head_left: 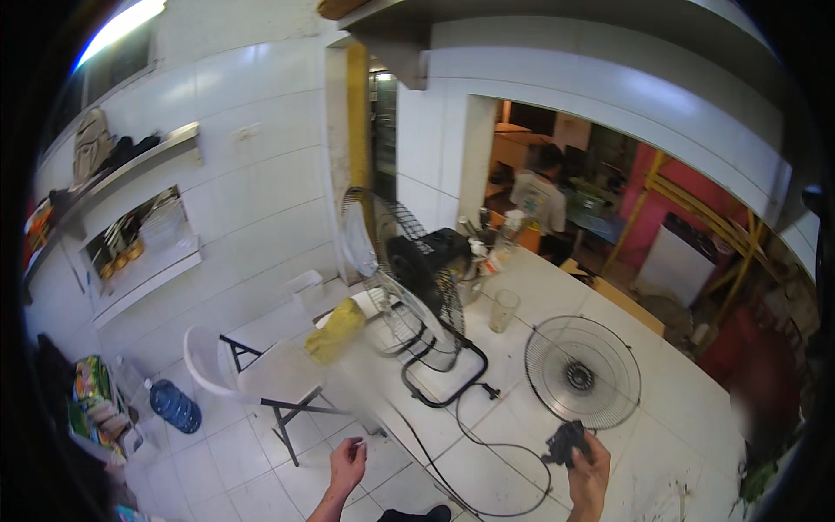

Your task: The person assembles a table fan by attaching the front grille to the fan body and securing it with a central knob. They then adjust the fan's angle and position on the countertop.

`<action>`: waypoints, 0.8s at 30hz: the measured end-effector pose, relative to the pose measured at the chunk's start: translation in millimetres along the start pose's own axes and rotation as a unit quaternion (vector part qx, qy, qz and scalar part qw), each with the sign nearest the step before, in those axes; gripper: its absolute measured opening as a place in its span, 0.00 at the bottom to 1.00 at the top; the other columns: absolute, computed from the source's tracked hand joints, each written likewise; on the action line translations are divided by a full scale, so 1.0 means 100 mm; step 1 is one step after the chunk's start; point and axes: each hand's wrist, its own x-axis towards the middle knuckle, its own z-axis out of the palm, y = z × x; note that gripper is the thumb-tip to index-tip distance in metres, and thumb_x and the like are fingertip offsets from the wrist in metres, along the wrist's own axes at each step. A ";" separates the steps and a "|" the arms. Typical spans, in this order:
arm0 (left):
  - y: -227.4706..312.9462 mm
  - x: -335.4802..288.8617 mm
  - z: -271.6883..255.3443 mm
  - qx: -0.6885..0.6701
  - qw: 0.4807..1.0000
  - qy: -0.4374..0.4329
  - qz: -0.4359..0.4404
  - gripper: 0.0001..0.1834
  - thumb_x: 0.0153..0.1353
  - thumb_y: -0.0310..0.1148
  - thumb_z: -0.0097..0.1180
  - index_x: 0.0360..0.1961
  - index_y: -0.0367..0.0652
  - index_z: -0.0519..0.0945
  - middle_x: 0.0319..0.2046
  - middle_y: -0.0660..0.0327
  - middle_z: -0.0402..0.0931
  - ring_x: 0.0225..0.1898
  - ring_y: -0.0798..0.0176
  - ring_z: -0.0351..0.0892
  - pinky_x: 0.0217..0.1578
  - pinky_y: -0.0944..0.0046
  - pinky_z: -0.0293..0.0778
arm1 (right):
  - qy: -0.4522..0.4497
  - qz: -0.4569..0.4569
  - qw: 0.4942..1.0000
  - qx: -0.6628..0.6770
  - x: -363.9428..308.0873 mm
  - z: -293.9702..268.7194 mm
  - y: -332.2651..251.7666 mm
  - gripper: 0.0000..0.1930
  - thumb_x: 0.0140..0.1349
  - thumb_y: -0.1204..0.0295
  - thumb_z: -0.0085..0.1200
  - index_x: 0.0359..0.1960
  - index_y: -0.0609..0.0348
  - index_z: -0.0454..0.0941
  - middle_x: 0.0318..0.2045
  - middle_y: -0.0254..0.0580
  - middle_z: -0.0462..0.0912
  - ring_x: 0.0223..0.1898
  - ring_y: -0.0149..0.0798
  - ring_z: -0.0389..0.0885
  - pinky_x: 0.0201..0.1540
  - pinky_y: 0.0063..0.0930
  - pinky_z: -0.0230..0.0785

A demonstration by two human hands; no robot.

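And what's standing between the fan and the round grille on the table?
A glass! It stands on the white table between the fan and the grille, as the head view shows.

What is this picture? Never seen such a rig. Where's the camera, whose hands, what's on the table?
There's no machine, just a person's bare hands. This single view comes from a wide fisheye camera on their head, looking down, so straight edges bend near the rim.

The right hand holds what looks like a dark crumpled rag. The left hand is left of the table, fingers curled; whether it holds anything is unclear.

On the white table: a fan, a round wire cover and a glass.
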 end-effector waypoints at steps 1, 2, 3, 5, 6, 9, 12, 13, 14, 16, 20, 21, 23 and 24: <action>0.30 0.09 0.03 0.008 1.000 0.005 0.017 0.14 0.65 0.29 0.63 0.50 0.34 0.82 0.31 0.53 0.84 0.31 0.59 0.86 0.34 0.62 0.81 | 0.029 0.014 0.999 0.007 0.31 0.16 0.12 0.23 0.64 0.86 0.59 0.61 0.76 0.71 0.55 0.50 0.81 0.56 0.41 0.81 0.63 0.36 0.73; 0.60 0.16 0.04 0.025 0.995 0.009 0.092 0.14 0.64 0.29 0.65 0.49 0.34 0.83 0.31 0.54 0.84 0.30 0.60 0.84 0.33 0.62 0.79 | -0.016 0.002 1.000 0.020 0.64 0.33 0.21 0.23 0.62 0.88 0.59 0.60 0.77 0.73 0.55 0.50 0.81 0.56 0.41 0.81 0.63 0.36 0.73; 0.89 0.20 0.07 0.048 0.990 0.007 0.132 0.14 0.62 0.30 0.67 0.47 0.34 0.84 0.30 0.54 0.83 0.29 0.60 0.82 0.32 0.63 0.78 | -0.035 0.008 0.999 0.027 0.96 0.53 0.28 0.23 0.60 0.90 0.60 0.59 0.78 0.74 0.55 0.50 0.81 0.56 0.41 0.81 0.63 0.35 0.72; 1.47 0.28 0.18 0.010 0.981 -0.015 0.193 0.18 0.59 0.32 0.71 0.49 0.35 0.83 0.31 0.55 0.81 0.30 0.59 0.80 0.32 0.62 0.76 | -0.100 -0.017 0.995 0.022 1.53 0.98 0.36 0.23 0.62 0.89 0.60 0.60 0.76 0.74 0.55 0.49 0.81 0.56 0.40 0.81 0.63 0.35 0.72; 1.73 0.31 0.23 0.018 0.974 -0.032 0.224 0.20 0.58 0.33 0.72 0.50 0.35 0.83 0.34 0.54 0.80 0.33 0.57 0.81 0.34 0.62 0.77 | -0.101 -0.019 0.994 0.029 1.77 1.23 0.36 0.23 0.62 0.88 0.60 0.60 0.75 0.74 0.55 0.48 0.81 0.56 0.39 0.81 0.63 0.34 0.72; 2.37 0.48 0.45 0.034 0.939 -0.024 0.342 0.27 0.57 0.36 0.74 0.54 0.35 0.79 0.43 0.51 0.77 0.42 0.50 0.81 0.41 0.58 0.79 | -0.158 -0.061 0.984 0.057 2.35 1.96 0.22 0.23 0.64 0.85 0.61 0.61 0.73 0.74 0.55 0.47 0.82 0.56 0.38 0.81 0.64 0.32 0.71; 2.71 0.65 0.69 0.032 0.930 -0.002 0.367 0.27 0.58 0.35 0.72 0.55 0.32 0.77 0.46 0.48 0.76 0.45 0.46 0.81 0.44 0.55 0.79 | -0.186 -0.076 0.978 0.056 2.72 2.57 0.05 0.26 0.62 0.82 0.63 0.63 0.71 0.73 0.56 0.46 0.81 0.56 0.39 0.80 0.64 0.33 0.70; 2.76 0.71 0.75 0.027 0.929 0.001 0.369 0.27 0.58 0.34 0.72 0.55 0.32 0.77 0.46 0.48 0.76 0.45 0.46 0.81 0.43 0.55 0.80 | -0.211 -0.081 0.972 0.066 2.80 2.72 0.01 0.26 0.63 0.82 0.63 0.63 0.69 0.74 0.56 0.45 0.81 0.57 0.38 0.80 0.64 0.32 0.69; 2.78 0.78 0.80 0.023 0.928 0.001 0.372 0.27 0.58 0.33 0.72 0.55 0.32 0.77 0.46 0.48 0.77 0.45 0.46 0.82 0.42 0.55 0.80 | -0.235 -0.069 0.968 0.060 2.87 2.86 0.01 0.24 0.63 0.83 0.63 0.62 0.68 0.76 0.55 0.44 0.82 0.55 0.36 0.80 0.63 0.31 0.70; 2.77 0.89 0.87 0.014 0.929 -0.014 0.369 0.21 0.60 0.28 0.69 0.51 0.31 0.78 0.43 0.48 0.78 0.41 0.46 0.83 0.40 0.55 0.81 | -0.316 -0.070 0.942 0.086 2.97 3.02 0.03 0.22 0.64 0.85 0.62 0.60 0.65 0.79 0.53 0.42 0.84 0.52 0.33 0.81 0.60 0.27 0.72; 2.72 1.09 0.86 0.011 0.919 -0.057 0.389 0.16 0.61 0.26 0.66 0.48 0.31 0.79 0.37 0.51 0.80 0.34 0.49 0.84 0.33 0.58 0.81 | -0.296 -0.015 0.954 0.044 3.08 3.11 0.12 0.19 0.63 0.86 0.62 0.56 0.64 0.83 0.52 0.43 0.86 0.50 0.33 0.83 0.55 0.26 0.76; 2.73 1.12 0.86 -0.009 0.911 -0.052 0.409 0.16 0.61 0.26 0.66 0.48 0.32 0.79 0.36 0.53 0.80 0.31 0.50 0.83 0.30 0.58 0.80 | -0.304 -0.034 0.952 0.029 3.10 3.10 0.13 0.19 0.63 0.86 0.62 0.56 0.64 0.83 0.52 0.44 0.86 0.50 0.33 0.83 0.55 0.26 0.76; 2.74 1.15 0.85 -0.023 0.901 -0.052 0.431 0.16 0.61 0.27 0.66 0.48 0.32 0.79 0.34 0.54 0.80 0.28 0.52 0.83 0.26 0.59 0.78 | -0.277 -0.047 0.960 0.006 3.12 3.10 0.13 0.19 0.63 0.86 0.62 0.56 0.64 0.83 0.52 0.44 0.86 0.50 0.33 0.84 0.55 0.26 0.77; 2.76 1.14 0.87 -0.019 0.901 -0.057 0.430 0.16 0.61 0.28 0.66 0.48 0.31 0.79 0.32 0.54 0.80 0.27 0.53 0.83 0.26 0.59 0.78 | -0.276 -0.062 0.959 -0.016 3.12 3.10 0.12 0.19 0.64 0.86 0.61 0.56 0.64 0.83 0.52 0.44 0.86 0.50 0.33 0.84 0.55 0.26 0.77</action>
